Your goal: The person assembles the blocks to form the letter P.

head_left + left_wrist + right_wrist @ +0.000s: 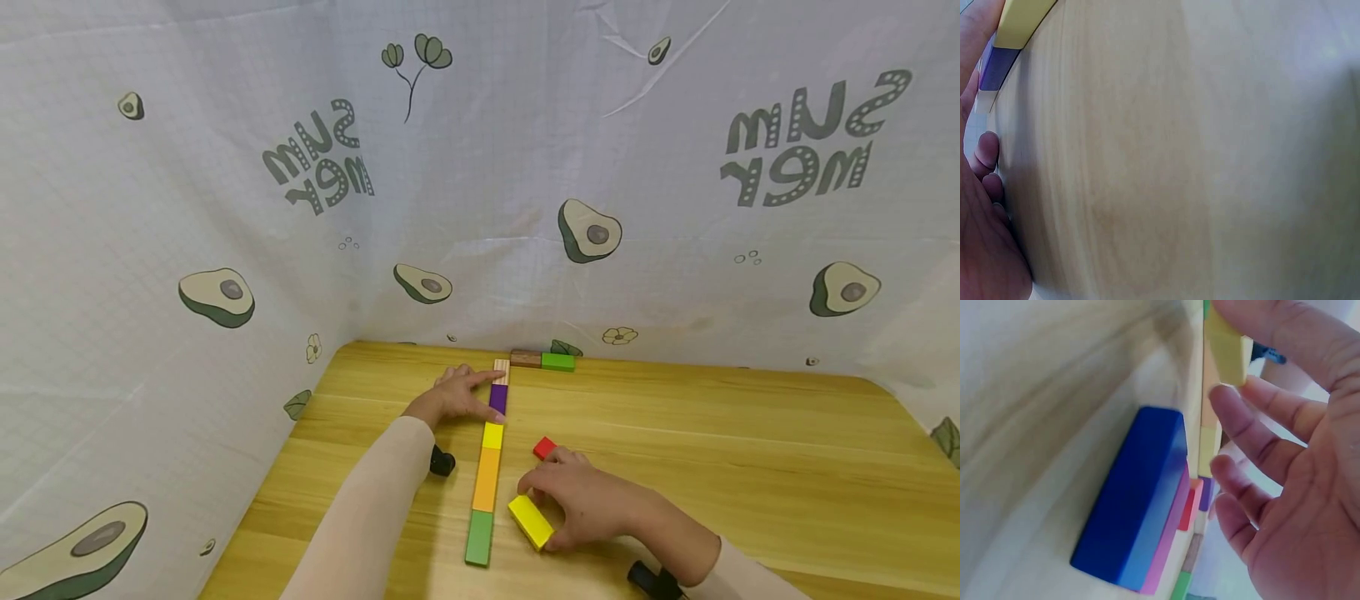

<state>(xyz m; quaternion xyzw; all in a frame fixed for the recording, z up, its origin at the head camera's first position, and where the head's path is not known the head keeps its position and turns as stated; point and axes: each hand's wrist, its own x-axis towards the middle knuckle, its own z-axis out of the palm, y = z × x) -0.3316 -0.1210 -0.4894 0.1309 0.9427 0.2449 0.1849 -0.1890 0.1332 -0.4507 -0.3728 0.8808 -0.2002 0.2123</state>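
Apparently, the left hand [453, 393], fingers wide, is steadying the block row [488, 467]; the right hand [592, 498], at its four o'clock, is pinching a yellow block [531, 522].

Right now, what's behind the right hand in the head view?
A red block shows past the right hand, partly covered. The blue block and pink block, seen in the right wrist view, are apparently hidden. Anything else there can't be seen.

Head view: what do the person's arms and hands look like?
Left hand and right hand: bare, no gloves. Left sleeve and right sleeve: plain, pale cream. Small black device by the left wrist, second black device by the right.
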